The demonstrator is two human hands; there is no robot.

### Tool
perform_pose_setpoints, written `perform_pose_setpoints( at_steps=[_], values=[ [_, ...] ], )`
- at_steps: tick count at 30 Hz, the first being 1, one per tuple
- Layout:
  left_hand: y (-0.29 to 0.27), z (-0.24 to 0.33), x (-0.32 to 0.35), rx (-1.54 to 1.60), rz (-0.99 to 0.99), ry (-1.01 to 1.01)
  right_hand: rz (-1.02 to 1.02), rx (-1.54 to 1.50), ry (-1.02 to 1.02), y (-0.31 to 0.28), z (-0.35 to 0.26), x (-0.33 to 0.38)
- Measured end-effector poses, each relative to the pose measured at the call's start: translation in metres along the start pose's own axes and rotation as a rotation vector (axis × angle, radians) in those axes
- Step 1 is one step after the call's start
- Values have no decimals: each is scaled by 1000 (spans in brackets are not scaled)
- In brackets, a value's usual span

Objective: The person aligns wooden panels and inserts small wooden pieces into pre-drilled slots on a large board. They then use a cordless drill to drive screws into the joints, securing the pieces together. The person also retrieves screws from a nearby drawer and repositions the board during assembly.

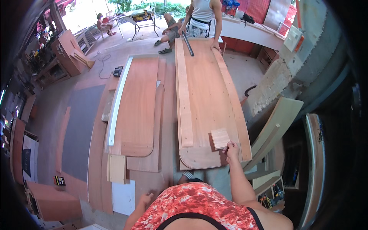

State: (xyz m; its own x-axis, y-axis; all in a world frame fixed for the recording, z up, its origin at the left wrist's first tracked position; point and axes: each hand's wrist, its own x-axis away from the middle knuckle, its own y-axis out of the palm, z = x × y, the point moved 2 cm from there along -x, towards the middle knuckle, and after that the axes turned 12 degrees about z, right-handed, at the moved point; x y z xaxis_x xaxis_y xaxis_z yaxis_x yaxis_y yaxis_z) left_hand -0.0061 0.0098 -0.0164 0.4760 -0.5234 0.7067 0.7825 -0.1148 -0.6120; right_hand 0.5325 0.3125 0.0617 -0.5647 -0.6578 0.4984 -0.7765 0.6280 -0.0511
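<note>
Grey floor (57, 92) is seen in a busy workshop, with bright green plants (153, 7) at the far end and a rough grey post (283, 69) on the right. Two long brown boards are laid side by side. On the big board (207, 88), one flat wood strip (184, 96) is set near the left edge and another strip (230, 96) along the right edge. A small square of wood (220, 138) is held by the right hand (232, 149) over the near end of the big board, between the two strips. Its near right corner is pinched by the fingers; whether the square is touching the board cannot be told. The left hand (146, 198) is kept low beside the body, near a white panel (123, 197). Its fingers look curled, but whether anything is held cannot be told. On the smaller board (138, 107), a white strip (119, 103) is seen along the left edge. At the far end of the big board, a dark bar (188, 44) is held by a co-worker (201, 13), whose other hand is rested on the right strip.
</note>
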Motion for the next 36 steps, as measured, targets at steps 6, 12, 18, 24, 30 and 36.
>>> perform_pose_setpoints(
  at_steps=[6, 12, 18, 24, 30, 36],
  values=[
    [-60, 80, -37, -11, 128, 134, 120, 532, -347, 74, -32, -85],
    [-113, 144, -96, -114, 130, 147, 74, 989, -396, 123, -79, -21],
    [-150, 350, -158, 27, 184, 365, 290, 1144, -562, 144, -60, -18],
    [-166, 581, -311, 34, 344, 720, 280, 1127, -608, 159, -64, -16],
    [-89, 894, -360, -94, 421, 815, 412, 854, -693, 213, -90, -88],
    [-58, 1043, -384, -214, 453, 727, 649, 1135, -664, 283, -96, -145]
  ],
)
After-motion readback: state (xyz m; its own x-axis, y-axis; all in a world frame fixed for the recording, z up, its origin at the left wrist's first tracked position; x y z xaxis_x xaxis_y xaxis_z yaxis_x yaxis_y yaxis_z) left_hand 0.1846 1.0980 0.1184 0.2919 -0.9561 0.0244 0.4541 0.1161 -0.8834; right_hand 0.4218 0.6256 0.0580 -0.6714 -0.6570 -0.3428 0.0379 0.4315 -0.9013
